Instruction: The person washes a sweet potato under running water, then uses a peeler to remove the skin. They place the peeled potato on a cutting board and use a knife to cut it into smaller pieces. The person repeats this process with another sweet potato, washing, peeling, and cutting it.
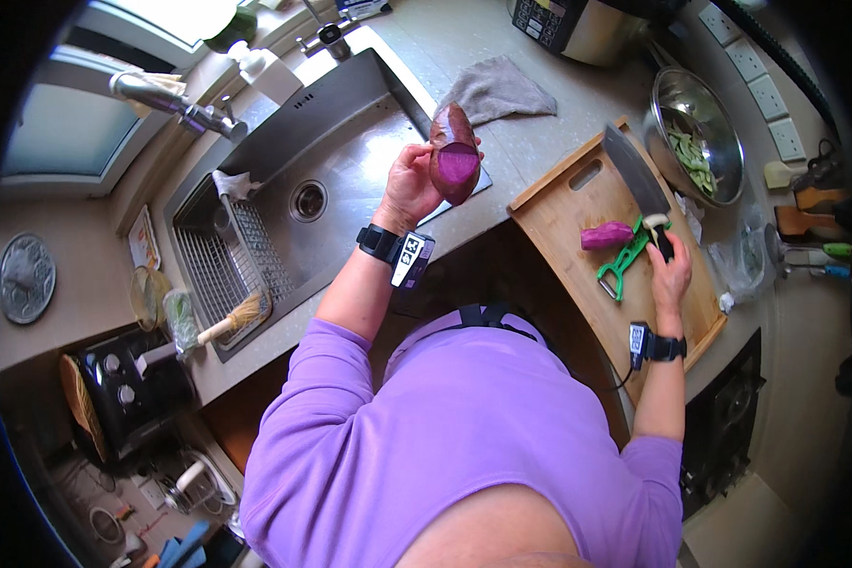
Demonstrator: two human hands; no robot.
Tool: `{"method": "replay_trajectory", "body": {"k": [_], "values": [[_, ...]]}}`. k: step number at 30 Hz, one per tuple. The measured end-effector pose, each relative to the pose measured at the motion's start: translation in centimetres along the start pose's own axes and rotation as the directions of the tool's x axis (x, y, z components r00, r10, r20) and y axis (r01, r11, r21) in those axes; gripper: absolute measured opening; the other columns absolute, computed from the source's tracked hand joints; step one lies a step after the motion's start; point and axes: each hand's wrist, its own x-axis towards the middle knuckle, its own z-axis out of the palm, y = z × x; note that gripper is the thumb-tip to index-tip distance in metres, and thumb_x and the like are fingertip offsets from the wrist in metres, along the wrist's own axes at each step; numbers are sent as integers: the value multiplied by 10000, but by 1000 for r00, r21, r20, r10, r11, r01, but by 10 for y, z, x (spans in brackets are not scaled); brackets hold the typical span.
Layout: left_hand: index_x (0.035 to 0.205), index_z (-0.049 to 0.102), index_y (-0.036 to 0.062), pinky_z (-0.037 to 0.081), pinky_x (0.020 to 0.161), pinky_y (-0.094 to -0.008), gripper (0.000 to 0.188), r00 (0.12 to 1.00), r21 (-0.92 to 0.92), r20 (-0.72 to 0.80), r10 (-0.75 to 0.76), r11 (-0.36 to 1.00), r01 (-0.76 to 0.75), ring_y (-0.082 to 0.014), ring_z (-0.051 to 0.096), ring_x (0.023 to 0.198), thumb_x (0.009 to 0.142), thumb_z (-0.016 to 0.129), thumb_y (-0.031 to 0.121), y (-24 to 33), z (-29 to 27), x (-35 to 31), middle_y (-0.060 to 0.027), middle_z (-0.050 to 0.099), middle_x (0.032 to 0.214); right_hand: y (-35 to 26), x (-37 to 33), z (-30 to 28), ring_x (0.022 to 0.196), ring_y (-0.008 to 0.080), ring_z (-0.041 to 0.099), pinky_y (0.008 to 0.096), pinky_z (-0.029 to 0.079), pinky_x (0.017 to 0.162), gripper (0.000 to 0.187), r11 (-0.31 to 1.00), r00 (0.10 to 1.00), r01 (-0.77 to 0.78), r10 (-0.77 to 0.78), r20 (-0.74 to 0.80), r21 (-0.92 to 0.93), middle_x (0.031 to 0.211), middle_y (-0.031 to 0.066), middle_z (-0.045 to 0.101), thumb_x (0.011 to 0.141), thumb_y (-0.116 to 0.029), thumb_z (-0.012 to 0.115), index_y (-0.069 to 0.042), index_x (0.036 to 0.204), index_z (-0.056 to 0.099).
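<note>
A brown-skinned sweet potato (453, 177), purple cut face exposed, rests in the left hand (410, 186); a broad-bladed knife (637, 173) in the right hand (670, 273) points far and slightly left.

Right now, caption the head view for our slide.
Left hand holding a cut sweet potato, right hand a knife at the board.
</note>
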Motion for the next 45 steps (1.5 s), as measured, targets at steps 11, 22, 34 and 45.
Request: {"method": "replay_trajectory", "body": {"k": [11,22,34,45], "values": [[1355,332,-9,373,1029,-409,554,948,107,-223,-226,961,254,-327,495,1179,874,437,246,-8,-21,17,-210,452,1326,83,-120,-26,982,320,576,381,451,856,406,757,816,-578,524,-246,-305,1051,176,617,766,-252,698,-26,1090,603],[1371,320,63,492,854,-476,614,927,-75,13,-374,924,374,-298,531,1094,868,458,388,-8,-14,22,-202,439,1335,39,-78,2,1047,318,517,417,407,901,347,877,891,-402,309,-332,-264,1054,155,575,732,-192,700,-91,1053,615],[1363,342,60,399,971,-533,559,945,122,-77,-317,938,325,-315,496,1175,890,449,338,-7,-1,-1,-172,456,1317,54,-93,-19,1124,370,478,483,384,932,678,582,744,-627,644,-178,-518,1239,213,496,765,-410,627,-88,1318,402],[1364,339,128,455,909,-481,550,955,170,-27,-294,940,294,-248,518,1133,878,541,288,-19,-6,9,-106,481,1270,23,-84,-20,896,261,571,357,445,787,453,820,803,-547,571,-173,169,982,140,606,850,-240,613,-35,1235,490]]}}
